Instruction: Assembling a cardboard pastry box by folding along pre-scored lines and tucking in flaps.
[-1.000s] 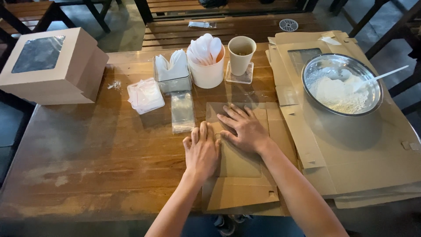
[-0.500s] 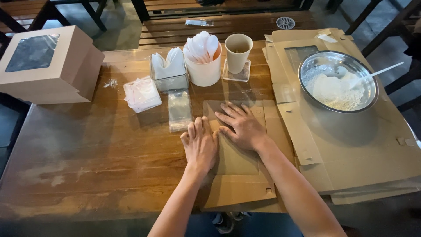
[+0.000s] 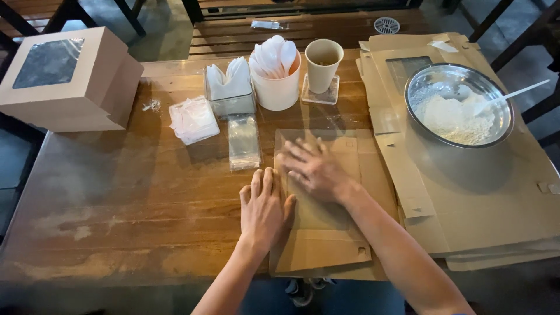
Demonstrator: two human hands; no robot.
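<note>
Pressing flat with open fingers, both hands rest on the brown flat cardboard box sheet (image 3: 324, 233), its long side running away from the person, left hand (image 3: 263, 209) at its left edge, right hand (image 3: 315, 169) farther up on top.

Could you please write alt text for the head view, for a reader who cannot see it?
Both hands press flat on a folded cardboard box blank on a wooden table, left hand beside right hand. A steel bowl of white powder sits on stacked blanks at right; an assembled window box stands far left.
</note>
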